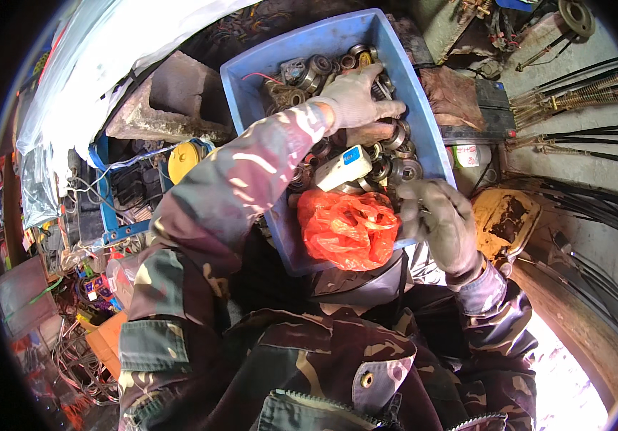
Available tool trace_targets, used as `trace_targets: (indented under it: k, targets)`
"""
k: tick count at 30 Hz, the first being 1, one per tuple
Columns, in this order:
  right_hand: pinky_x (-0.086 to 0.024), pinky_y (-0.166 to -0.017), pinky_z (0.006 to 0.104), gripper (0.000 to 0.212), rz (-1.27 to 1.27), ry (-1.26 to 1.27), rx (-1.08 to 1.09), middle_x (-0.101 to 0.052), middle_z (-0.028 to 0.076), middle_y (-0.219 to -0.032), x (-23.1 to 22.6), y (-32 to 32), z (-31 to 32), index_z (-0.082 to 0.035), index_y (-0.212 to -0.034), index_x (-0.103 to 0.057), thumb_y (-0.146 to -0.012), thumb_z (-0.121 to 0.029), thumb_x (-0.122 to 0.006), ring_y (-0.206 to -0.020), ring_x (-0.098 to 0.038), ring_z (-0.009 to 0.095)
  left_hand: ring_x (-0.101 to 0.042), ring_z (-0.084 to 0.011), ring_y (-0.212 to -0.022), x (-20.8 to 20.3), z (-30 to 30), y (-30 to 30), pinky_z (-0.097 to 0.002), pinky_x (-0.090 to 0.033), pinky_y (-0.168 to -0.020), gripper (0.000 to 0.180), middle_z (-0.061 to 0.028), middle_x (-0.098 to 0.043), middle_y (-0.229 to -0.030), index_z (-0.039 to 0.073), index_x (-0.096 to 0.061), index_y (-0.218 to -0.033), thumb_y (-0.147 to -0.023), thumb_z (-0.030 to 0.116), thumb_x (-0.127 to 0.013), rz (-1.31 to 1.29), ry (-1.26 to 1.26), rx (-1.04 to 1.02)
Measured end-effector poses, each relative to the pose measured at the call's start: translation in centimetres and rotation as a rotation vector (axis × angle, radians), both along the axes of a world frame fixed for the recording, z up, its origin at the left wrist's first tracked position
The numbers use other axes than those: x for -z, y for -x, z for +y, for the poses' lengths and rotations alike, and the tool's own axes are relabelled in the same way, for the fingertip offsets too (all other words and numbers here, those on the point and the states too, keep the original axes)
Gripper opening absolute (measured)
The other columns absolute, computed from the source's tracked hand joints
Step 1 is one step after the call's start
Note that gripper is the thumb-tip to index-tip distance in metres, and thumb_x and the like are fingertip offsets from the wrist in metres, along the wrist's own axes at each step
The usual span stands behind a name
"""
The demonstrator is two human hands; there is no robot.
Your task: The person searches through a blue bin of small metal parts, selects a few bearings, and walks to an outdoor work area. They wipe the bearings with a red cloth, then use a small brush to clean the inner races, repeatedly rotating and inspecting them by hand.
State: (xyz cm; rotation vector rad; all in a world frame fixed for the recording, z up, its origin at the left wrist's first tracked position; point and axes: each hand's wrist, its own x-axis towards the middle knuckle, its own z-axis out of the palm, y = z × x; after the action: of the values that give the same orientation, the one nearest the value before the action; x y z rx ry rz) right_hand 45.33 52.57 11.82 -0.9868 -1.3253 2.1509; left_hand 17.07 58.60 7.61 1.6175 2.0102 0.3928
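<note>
A blue plastic bin (424, 108) in front of me holds many greasy metal bearings (406, 170) and other used parts. My left hand (355, 99), in a pale work glove, rests over the parts in the bin's far half with its thumb and fingers apart. At the bin's near right edge, my right hand (442, 226) in a darker glove has its fingers curled in; what they hold, if anything, is hidden. Beside it, a crumpled red plastic bag (348, 228) lies on the parts at the near end. A small white box with a blue label (343, 169) sits behind the bag.
A hollow concrete block (172, 97) stands left of the bin, near a yellow round object (185, 161) and a blue metal frame (126, 231). On the right are a black battery (493, 108), a rusty yellow container (506, 219) and black cables (596, 136) along the wall.
</note>
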Motion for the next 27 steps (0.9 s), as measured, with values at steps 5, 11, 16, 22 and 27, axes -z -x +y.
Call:
trace_targets:
  k: [5, 11, 16, 22, 27]
  targets:
    - [-0.047, -0.061, 0.0238, 0.034, -0.109, -0.653, 0.288, -0.069, -0.001, -0.082, 1.6, -2.8, 3.4, 0.002, -0.116, -0.074, -0.11, -0.03, -0.064, -0.069, -0.059, 0.006, -0.06, -0.0395, -0.136, 1.8, -0.5, 0.5, -0.044, -0.047, -0.116, 0.084, -0.0258, -0.06, -0.148, 0.003, -0.05, -0.152, -0.089, 0.047, -0.084, -0.089, -0.051, 0.076]
    - [-0.047, -0.077, 0.0256, 0.039, -0.159, -0.393, 0.483, -0.073, 0.004, -0.089, 5.7, -1.7, 3.2, 0.002, -0.117, -0.074, -0.108, -0.035, -0.067, -0.083, -0.06, 0.009, -0.065, -0.0325, -0.129, -0.7, -5.5, -2.9, -0.0443, -0.053, -0.109, 0.067, -0.0214, -0.06, -0.145, 0.01, -0.054, -0.146, -0.091, 0.034, -0.084, -0.597, 0.086, 0.112]
    - [-0.046, -0.079, 0.025, 0.04, -0.12, -0.374, 0.498, -0.073, 0.004, -0.09, 5.9, -1.6, 3.2, 0.003, -0.117, -0.074, -0.11, -0.036, -0.064, -0.084, -0.061, 0.01, -0.066, -0.0392, -0.115, -3.4, -9.7, -7.1, -0.0507, -0.058, -0.098, 0.066, -0.0214, -0.06, -0.135, 0.017, -0.056, -0.147, -0.089, 0.036, -0.082, -0.304, -0.145, 0.328]
    - [-0.041, -0.066, 0.0218, 0.037, -0.236, -0.332, 0.541, -0.069, -0.002, -0.087, 5.8, -2.0, 3.2, 0.0, -0.115, -0.076, -0.112, -0.033, -0.062, -0.073, -0.054, 0.005, -0.058, -0.0387, -0.127, -5.4, -12.5, -9.3, -0.0489, -0.06, -0.09, 0.06, -0.0178, -0.058, -0.142, 0.015, -0.069, -0.136, -0.084, 0.041, -0.083, -0.141, -0.195, 0.643]
    - [-0.037, -0.061, 0.0202, 0.033, -0.157, -0.248, 0.661, -0.065, -0.006, -0.082, 6.1, -1.4, 3.2, -0.002, -0.108, -0.076, -0.112, -0.031, -0.062, -0.068, -0.05, 0.002, -0.056, -0.0366, -0.127, -4.7, -13.4, -9.1, -0.0507, -0.051, -0.103, 0.05, -0.0152, -0.062, -0.131, 0.006, -0.07, -0.123, -0.085, 0.036, -0.08, -0.253, -0.28, 0.722]
